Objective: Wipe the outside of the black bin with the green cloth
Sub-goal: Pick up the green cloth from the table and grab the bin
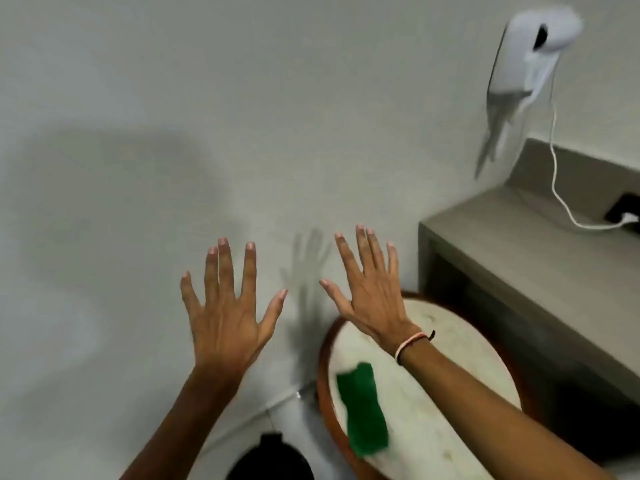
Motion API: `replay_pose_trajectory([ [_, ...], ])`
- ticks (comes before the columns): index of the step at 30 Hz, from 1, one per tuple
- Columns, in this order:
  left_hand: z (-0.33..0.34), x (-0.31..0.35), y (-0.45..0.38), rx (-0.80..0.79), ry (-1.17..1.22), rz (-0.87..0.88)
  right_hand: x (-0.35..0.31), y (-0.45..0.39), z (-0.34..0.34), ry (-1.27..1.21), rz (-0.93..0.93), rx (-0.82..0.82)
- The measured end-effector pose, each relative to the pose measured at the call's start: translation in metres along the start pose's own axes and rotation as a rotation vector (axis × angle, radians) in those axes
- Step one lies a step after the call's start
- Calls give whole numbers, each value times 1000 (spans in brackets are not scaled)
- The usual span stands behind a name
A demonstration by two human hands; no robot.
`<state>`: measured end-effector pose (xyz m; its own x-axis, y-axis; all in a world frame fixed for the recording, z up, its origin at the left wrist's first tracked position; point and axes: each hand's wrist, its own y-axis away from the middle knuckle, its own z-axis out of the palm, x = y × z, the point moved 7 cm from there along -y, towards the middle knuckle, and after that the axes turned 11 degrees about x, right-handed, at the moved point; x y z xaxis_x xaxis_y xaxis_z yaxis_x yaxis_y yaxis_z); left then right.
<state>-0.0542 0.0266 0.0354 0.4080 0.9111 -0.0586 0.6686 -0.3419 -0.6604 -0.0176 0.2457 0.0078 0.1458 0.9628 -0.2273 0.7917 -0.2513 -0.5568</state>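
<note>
Left hand (227,320) and right hand (372,296) raised with fingers spread, holding nothing, green cloth (362,410) lying on round table (450,341), black bin (270,460) below.

The cloth (362,408) lies on the round table (446,344), at 5 o'clock in the view. The bin (270,459) sits at 6 o'clock, left of the table. The shelf (526,251) is at 3 o'clock, behind the table. Both hands are up in the middle, left hand (227,320) beside right hand (374,299).
</note>
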Motion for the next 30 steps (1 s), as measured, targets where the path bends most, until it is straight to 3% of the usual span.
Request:
replay_pose_trajectory([
  [4, 130, 29, 109, -261, 5, 40, 56, 127, 135, 73, 152, -340],
  [6, 199, 42, 181, -484, 48, 54, 80, 193, 200, 45, 236, -483],
  [11, 311, 38, 308, -785, 70, 43, 94, 278, 303, 33, 321, -607],
  [15, 385, 20, 373, -961, 36, -9, 101, 314, 339, 131, 365, -469],
  [18, 439, 8, 406, -1001, 48, -53, 105, 317, 350, 156, 395, -321],
  [23, 512, -11, 439, -1091, 82, -288, 107, 318, 355, 33, 458, -207],
  [26, 539, -25, 462, -1200, 73, -379, 108, 321, 355, -8, 493, -184],
  [30, 539, -44, 478, -1144, 243, -432, 95, 316, 342, -101, 504, -127],
])
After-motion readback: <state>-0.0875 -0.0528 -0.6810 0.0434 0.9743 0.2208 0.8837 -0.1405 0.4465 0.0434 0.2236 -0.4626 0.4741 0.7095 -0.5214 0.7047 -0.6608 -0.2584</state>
